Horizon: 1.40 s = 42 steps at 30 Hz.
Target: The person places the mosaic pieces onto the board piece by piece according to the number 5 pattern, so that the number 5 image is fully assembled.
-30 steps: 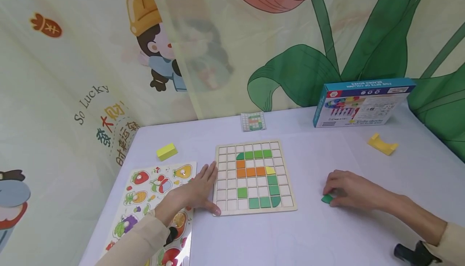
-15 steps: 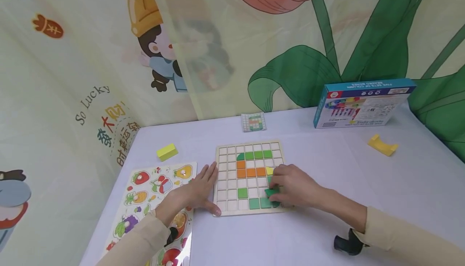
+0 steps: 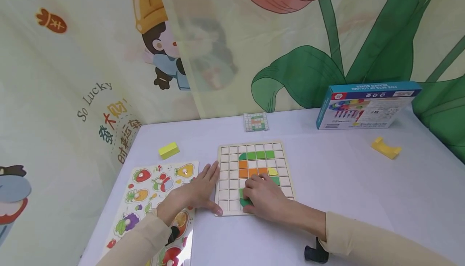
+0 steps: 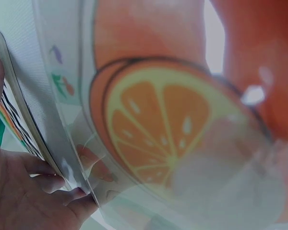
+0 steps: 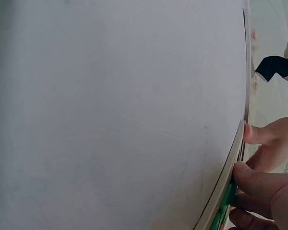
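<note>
A wooden grid board lies on the white table, with green, orange and yellow tiles in some of its squares. My left hand rests against the board's left edge, fingers straight and thumb at the near left corner. Over the lower middle of the board, my right hand pinches a green tile with a rounded edge between thumb and fingers, right at the bottom row. A green square tile lies just above it. The right hand hides several tiles in the lower right. In the right wrist view, the right thumb is at the board's near edge.
A fruit picture sheet lies left of the board, under the left forearm. Behind stand a small pattern card and a blue-edged box. A yellow block lies back left, a yellow curved piece at right.
My right hand has carried the green tile leftward from the bare table at right, across the board to its bottom row. The left hand stays at the board's left edge.
</note>
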Each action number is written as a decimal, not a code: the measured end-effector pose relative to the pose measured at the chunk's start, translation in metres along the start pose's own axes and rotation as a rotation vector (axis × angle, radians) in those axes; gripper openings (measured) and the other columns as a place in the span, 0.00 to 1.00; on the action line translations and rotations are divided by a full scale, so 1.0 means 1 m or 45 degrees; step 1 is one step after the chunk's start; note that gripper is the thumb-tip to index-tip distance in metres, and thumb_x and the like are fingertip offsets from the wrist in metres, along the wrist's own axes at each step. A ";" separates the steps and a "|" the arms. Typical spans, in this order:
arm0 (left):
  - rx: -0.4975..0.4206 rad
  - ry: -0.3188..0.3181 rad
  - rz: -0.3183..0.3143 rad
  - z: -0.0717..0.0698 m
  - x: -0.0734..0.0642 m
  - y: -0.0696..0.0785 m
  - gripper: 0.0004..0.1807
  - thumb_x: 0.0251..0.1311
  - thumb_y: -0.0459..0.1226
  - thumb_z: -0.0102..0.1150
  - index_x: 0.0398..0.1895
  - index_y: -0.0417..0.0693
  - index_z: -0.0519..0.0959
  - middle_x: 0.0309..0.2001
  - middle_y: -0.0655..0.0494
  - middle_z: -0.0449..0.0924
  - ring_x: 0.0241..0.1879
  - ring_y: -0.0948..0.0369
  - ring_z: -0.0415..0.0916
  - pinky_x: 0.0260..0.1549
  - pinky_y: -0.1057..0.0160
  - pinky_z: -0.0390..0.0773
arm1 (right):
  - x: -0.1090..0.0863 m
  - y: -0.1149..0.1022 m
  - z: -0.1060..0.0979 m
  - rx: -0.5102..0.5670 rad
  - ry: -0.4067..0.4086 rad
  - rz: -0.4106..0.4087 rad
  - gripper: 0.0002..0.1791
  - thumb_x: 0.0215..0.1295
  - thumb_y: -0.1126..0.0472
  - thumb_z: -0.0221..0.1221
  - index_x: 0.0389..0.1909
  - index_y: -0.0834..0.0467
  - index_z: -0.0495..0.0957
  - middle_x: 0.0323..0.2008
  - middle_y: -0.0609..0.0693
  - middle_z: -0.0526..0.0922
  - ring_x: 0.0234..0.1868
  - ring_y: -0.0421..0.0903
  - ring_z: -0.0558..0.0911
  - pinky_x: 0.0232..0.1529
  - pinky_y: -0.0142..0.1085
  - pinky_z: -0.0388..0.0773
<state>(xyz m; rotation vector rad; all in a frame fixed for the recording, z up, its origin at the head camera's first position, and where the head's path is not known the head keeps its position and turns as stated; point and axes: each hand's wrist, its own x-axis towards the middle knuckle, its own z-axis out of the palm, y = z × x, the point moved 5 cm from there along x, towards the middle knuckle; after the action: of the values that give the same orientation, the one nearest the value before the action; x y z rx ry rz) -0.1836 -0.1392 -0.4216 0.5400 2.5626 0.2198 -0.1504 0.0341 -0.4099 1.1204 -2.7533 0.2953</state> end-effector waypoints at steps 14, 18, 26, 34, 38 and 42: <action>0.017 -0.003 0.002 0.000 0.002 -0.002 0.70 0.40 0.61 0.72 0.77 0.40 0.39 0.79 0.48 0.29 0.78 0.46 0.29 0.72 0.44 0.53 | -0.004 0.004 0.004 -0.020 0.055 0.027 0.15 0.42 0.41 0.73 0.27 0.45 0.84 0.28 0.39 0.81 0.37 0.41 0.75 0.48 0.43 0.72; 0.021 0.001 0.000 0.001 0.003 -0.002 0.70 0.40 0.61 0.72 0.77 0.40 0.40 0.79 0.48 0.29 0.78 0.46 0.30 0.72 0.44 0.53 | -0.005 0.006 0.002 -0.018 0.054 -0.006 0.15 0.43 0.42 0.73 0.28 0.45 0.84 0.28 0.39 0.80 0.38 0.41 0.75 0.50 0.44 0.72; 0.012 0.006 -0.001 0.002 0.004 -0.004 0.70 0.40 0.61 0.72 0.77 0.41 0.39 0.79 0.49 0.28 0.78 0.47 0.29 0.73 0.45 0.53 | -0.006 0.007 0.001 -0.014 0.078 -0.038 0.13 0.44 0.44 0.73 0.25 0.45 0.83 0.27 0.39 0.79 0.36 0.41 0.74 0.50 0.44 0.73; 0.012 0.010 0.004 0.003 0.005 -0.004 0.70 0.40 0.62 0.72 0.77 0.41 0.40 0.79 0.48 0.29 0.78 0.46 0.30 0.72 0.44 0.54 | -0.004 0.007 0.003 -0.017 0.032 0.005 0.13 0.44 0.45 0.74 0.24 0.46 0.82 0.26 0.39 0.77 0.36 0.41 0.72 0.50 0.44 0.72; 0.014 0.008 0.006 0.003 0.006 -0.003 0.70 0.40 0.61 0.72 0.77 0.41 0.40 0.79 0.48 0.29 0.78 0.46 0.30 0.72 0.45 0.54 | -0.005 0.009 0.000 0.017 -0.010 0.015 0.12 0.45 0.46 0.73 0.25 0.47 0.83 0.27 0.39 0.78 0.37 0.41 0.73 0.51 0.45 0.72; 0.010 0.016 0.023 0.003 0.006 -0.002 0.70 0.40 0.61 0.73 0.77 0.41 0.40 0.79 0.48 0.29 0.78 0.46 0.30 0.73 0.46 0.52 | -0.008 0.019 -0.009 0.097 0.005 0.048 0.11 0.48 0.46 0.72 0.26 0.47 0.85 0.29 0.39 0.79 0.38 0.41 0.74 0.53 0.47 0.71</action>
<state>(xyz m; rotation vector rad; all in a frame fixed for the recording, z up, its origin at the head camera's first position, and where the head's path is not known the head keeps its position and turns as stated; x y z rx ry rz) -0.1878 -0.1381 -0.4275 0.5670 2.5728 0.2206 -0.1581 0.0549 -0.4053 1.0852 -2.7841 0.4094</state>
